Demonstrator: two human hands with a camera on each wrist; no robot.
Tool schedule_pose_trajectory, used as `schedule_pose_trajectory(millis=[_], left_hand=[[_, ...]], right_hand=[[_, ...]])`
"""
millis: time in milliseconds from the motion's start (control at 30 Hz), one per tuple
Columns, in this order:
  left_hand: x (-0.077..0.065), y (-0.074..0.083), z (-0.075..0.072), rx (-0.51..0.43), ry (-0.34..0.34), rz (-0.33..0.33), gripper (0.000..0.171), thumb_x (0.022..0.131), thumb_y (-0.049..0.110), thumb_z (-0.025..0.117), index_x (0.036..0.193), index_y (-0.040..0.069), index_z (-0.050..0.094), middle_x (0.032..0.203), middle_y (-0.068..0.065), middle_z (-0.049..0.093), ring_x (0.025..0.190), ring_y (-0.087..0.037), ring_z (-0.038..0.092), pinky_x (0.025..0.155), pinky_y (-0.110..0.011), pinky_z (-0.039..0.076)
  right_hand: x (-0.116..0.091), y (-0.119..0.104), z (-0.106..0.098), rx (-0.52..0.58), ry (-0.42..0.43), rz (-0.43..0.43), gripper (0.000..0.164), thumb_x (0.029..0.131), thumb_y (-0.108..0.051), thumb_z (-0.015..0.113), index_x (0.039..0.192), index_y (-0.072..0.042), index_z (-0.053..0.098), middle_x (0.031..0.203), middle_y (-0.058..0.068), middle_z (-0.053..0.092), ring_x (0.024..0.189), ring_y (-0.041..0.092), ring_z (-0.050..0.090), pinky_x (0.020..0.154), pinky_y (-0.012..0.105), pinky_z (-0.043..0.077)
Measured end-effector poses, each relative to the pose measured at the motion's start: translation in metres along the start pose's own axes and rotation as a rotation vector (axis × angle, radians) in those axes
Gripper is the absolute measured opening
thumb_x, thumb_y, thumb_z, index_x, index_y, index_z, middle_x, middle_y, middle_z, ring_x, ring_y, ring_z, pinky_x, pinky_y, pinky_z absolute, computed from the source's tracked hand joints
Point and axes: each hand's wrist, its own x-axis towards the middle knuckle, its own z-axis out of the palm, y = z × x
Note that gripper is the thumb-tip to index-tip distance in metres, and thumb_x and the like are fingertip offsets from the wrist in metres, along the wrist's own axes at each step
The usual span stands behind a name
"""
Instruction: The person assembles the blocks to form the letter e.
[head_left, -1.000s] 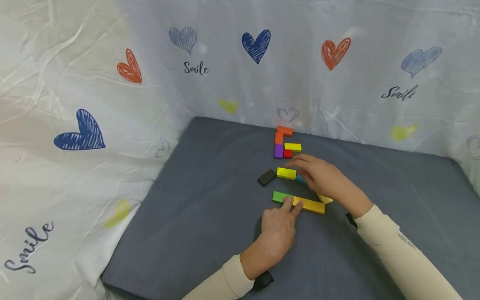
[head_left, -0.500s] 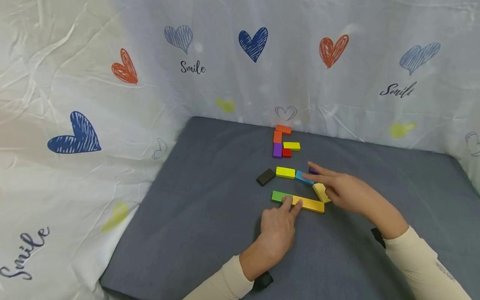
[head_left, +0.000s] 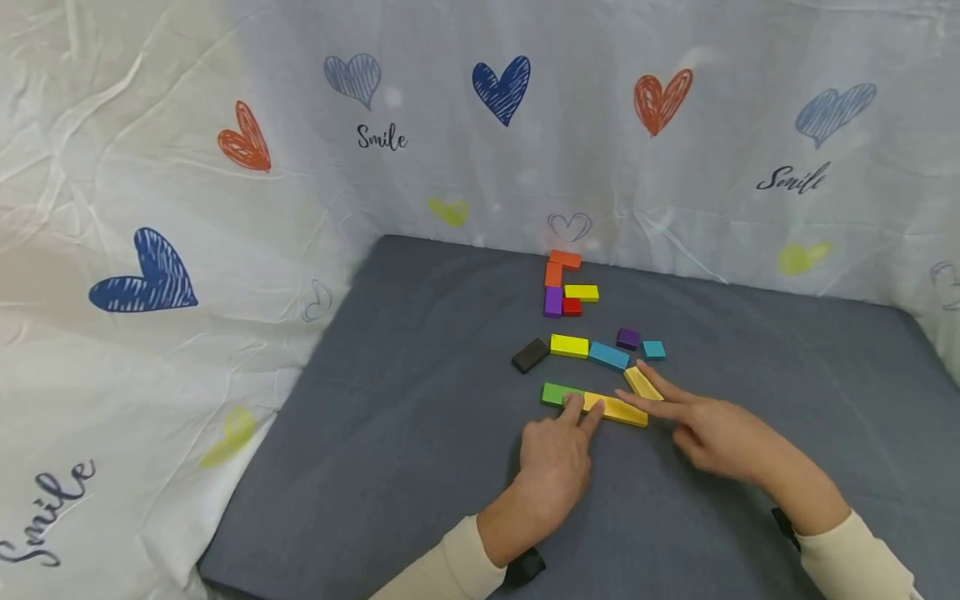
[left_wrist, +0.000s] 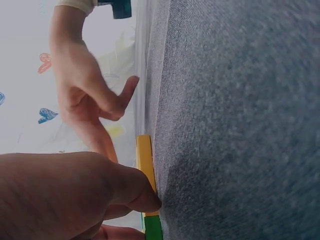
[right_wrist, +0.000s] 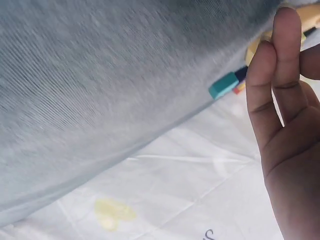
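Note:
A green block [head_left: 553,394] and an orange-yellow block [head_left: 626,412] lie end to end on the grey surface. My left hand [head_left: 553,467] rests its fingertips on them near their joint. My right hand [head_left: 723,435] reaches in from the right with two fingers spread and straight. One fingertip is at the top of the orange-yellow block, the other by the upper end of a slanted pale yellow block [head_left: 641,383]. Those straight fingers hold nothing in the right wrist view. Beyond the pale block, a blue block [head_left: 608,356], a yellow block [head_left: 569,346] and a black block [head_left: 531,356] form a bent line.
A purple block [head_left: 628,338] and a teal block [head_left: 653,350] lie behind the pale one. Farther back stand orange blocks [head_left: 553,274], another purple block [head_left: 552,302], a red block [head_left: 572,307] and a yellow one. A white printed curtain [head_left: 450,167] borders the grey surface [head_left: 405,400].
My right hand has drawn back toward me and right, from over the blue block to the pale yellow and orange-yellow blocks, uncovering the purple and teal blocks. The left hand stays put.

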Motion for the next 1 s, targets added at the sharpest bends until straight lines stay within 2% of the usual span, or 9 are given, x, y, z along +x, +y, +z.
schedule_pose_trajectory(millis=[133,267,500,633,700,833,1000], left_hand=[[0.0,-0.001,0.002,-0.024,0.006,-0.002,0.069,0.104,0.049,0.063,0.164,0.052,0.028,0.161,0.014,0.038,0.059,-0.012,0.047,0.053,-0.028,0.042],[0.0,-0.001,0.004,-0.051,0.035,0.001,0.067,0.104,0.049,0.063,0.163,0.05,0.032,0.161,0.013,0.039,0.061,-0.012,0.049,0.054,-0.029,0.042],[-0.004,0.0,0.012,-0.043,0.202,0.031,0.066,0.104,0.05,0.062,0.164,0.04,0.038,0.156,0.004,0.049,0.054,-0.011,0.047,0.048,-0.029,0.041],[-0.005,-0.004,0.004,-0.064,0.285,0.042,0.071,0.104,0.054,0.061,0.167,0.038,0.033,0.147,0.004,0.055,0.049,-0.01,0.045,0.046,-0.027,0.04],[-0.005,-0.011,-0.006,-0.076,0.32,0.052,0.071,0.103,0.056,0.059,0.167,0.038,0.033,0.144,0.004,0.057,0.049,-0.01,0.046,0.046,-0.027,0.041],[0.003,-0.034,-0.028,-0.128,0.406,0.09,0.061,0.104,0.051,0.06,0.161,0.034,0.047,0.141,0.004,0.062,0.058,-0.009,0.057,0.047,-0.026,0.044],[0.031,-0.077,-0.053,-0.231,0.502,0.143,0.043,0.107,0.036,0.058,0.149,0.029,0.064,0.131,0.005,0.07,0.063,-0.01,0.062,0.043,-0.025,0.042]], right_hand=[[-0.004,0.0,0.008,0.009,-0.045,0.052,0.085,0.094,0.007,0.063,0.159,-0.045,0.046,0.175,0.006,0.026,0.045,-0.001,0.027,0.047,0.021,0.032],[-0.006,0.001,0.014,0.004,-0.054,0.06,0.082,0.094,0.005,0.065,0.158,-0.044,0.049,0.174,0.006,0.026,0.049,0.0,0.029,0.048,0.022,0.031],[-0.007,0.002,0.017,-0.007,-0.017,0.032,0.083,0.092,0.006,0.067,0.157,-0.042,0.05,0.172,0.009,0.031,0.052,0.0,0.03,0.05,0.022,0.031],[-0.008,0.002,0.016,-0.008,-0.007,0.027,0.085,0.091,0.008,0.069,0.157,-0.041,0.05,0.171,0.011,0.032,0.051,-0.001,0.03,0.05,0.022,0.032],[-0.008,0.002,0.017,-0.01,-0.001,0.023,0.086,0.09,0.008,0.069,0.158,-0.041,0.05,0.171,0.012,0.033,0.05,-0.001,0.029,0.05,0.022,0.032],[-0.009,0.003,0.018,-0.01,0.003,0.011,0.087,0.09,0.009,0.068,0.158,-0.042,0.049,0.171,0.013,0.033,0.049,-0.002,0.028,0.049,0.021,0.032],[-0.007,0.006,0.021,-0.007,0.004,-0.009,0.087,0.089,0.011,0.066,0.158,-0.04,0.05,0.171,0.013,0.032,0.047,-0.002,0.024,0.048,0.019,0.03]])
